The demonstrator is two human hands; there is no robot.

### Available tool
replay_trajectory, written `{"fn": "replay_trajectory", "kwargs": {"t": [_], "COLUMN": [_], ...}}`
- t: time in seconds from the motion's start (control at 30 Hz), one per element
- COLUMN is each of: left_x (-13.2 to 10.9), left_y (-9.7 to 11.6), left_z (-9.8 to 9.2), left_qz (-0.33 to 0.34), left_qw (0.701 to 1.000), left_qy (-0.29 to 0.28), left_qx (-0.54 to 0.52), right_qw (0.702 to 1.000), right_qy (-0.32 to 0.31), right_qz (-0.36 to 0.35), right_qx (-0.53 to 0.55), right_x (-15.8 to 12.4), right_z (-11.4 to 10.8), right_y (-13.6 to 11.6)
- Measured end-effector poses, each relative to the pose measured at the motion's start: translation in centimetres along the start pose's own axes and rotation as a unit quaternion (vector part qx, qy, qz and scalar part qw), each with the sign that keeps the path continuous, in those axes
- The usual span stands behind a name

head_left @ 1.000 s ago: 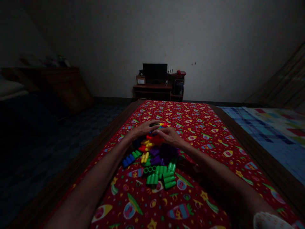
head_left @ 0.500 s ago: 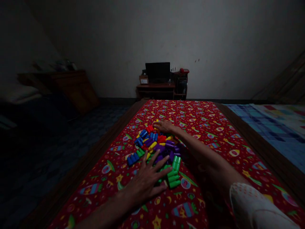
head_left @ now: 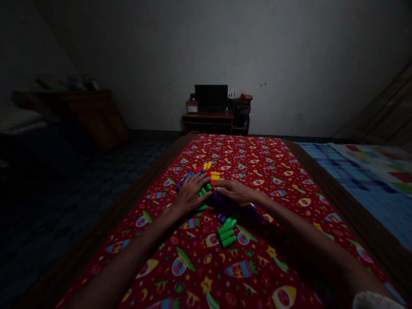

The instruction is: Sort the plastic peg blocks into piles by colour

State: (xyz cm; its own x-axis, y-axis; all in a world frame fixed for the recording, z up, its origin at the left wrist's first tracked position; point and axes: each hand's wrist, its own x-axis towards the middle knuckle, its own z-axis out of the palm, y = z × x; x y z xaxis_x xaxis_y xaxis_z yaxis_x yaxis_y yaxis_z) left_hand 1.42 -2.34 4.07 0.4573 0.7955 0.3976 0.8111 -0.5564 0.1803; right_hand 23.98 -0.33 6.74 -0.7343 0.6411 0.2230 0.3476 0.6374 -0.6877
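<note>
My left hand (head_left: 192, 192) lies palm down with its fingers stretched over a pile of toy building blocks. Blue blocks (head_left: 183, 180) show past its far side, and green blocks (head_left: 203, 193) stick out by its thumb. My right hand (head_left: 234, 190) reaches in from the right with its fingers extended, low over purple blocks (head_left: 222, 202). Yellow blocks (head_left: 215, 176) and a few red ones sit just beyond both hands. Nearer to me lie other green blocks (head_left: 227, 237), apart from my fingers. Both palms are hidden, and so are the blocks under them.
A red patterned cloth (head_left: 193, 283) covers the surface under the blocks, with a brown border (head_left: 141, 193) along the left. Against the far wall stands a desk with a monitor (head_left: 211, 97). On the right is a blue checked cloth (head_left: 347, 171); a wooden cabinet (head_left: 93, 120) stands left.
My left hand has moved forward over the blocks' left side. My right hand has drawn back toward me. The blocks are bunched differently, with several green ones lying apart in front.
</note>
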Motion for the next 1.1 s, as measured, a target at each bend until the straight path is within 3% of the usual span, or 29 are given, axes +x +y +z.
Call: {"fn": "replay_trajectory", "kwargs": {"t": [0.07,0.13,0.27,0.37,0.43,0.53,0.63,0.7,0.8,0.93,1.03,1.1], "left_x": [0.9,1.3,0.0,-2.1,-3.0,-2.7,-0.9,0.3,0.6,-2.7,-6.4,-8.2], "left_y": [-0.7,-1.7,-4.8,-6.8,-6.9,-5.3,-3.0,-2.1,-1.8,-0.6,2.8,5.6], "left_z": [-0.2,-0.7,-1.6,-0.9,0.2,2.0,3.0,2.8,1.3,-1.8,-2.9,-2.6], "left_qz": [-0.014,-0.027,-0.087,-0.163,-0.203,-0.209,-0.189,-0.172,-0.132,-0.061,0.019,0.118], "left_qw": [1.0,0.999,0.994,0.983,0.975,0.969,0.966,0.968,0.979,0.995,1.0,0.992], "left_qy": [0.005,0.017,0.054,0.048,0.031,0.045,0.088,0.089,0.043,0.019,-0.012,-0.045], "left_qx": [-0.027,-0.043,-0.041,-0.062,-0.089,-0.126,-0.154,-0.161,-0.15,-0.08,-0.006,0.012], "right_qw": [1.0,0.999,0.988,0.981,0.977,0.972,0.974,0.976,0.979,0.979,0.977,0.979], "right_qy": [-0.003,0.033,0.116,0.071,0.047,0.057,0.058,0.064,0.072,0.115,0.143,0.135], "right_qz": [-0.014,-0.026,0.021,0.062,0.053,0.011,-0.025,-0.019,-0.017,-0.073,-0.091,-0.079], "right_qx": [0.002,-0.01,-0.104,-0.171,-0.203,-0.228,-0.22,-0.209,-0.192,-0.152,-0.125,-0.129], "right_x": [-1.4,-3.2,-7.9,-11.1,-11.9,-10.5,-6.6,-3.7,-1.1,-2.9,-6.7,-8.7], "right_z": [-0.1,-0.3,-0.5,0.4,1.6,3.8,5.9,6.9,7.0,5.1,4.0,4.1], "right_y": [-1.3,-1.9,-0.7,0.9,1.3,0.7,-0.5,-0.9,-1.1,-1.7,-2.9,-3.2]}}
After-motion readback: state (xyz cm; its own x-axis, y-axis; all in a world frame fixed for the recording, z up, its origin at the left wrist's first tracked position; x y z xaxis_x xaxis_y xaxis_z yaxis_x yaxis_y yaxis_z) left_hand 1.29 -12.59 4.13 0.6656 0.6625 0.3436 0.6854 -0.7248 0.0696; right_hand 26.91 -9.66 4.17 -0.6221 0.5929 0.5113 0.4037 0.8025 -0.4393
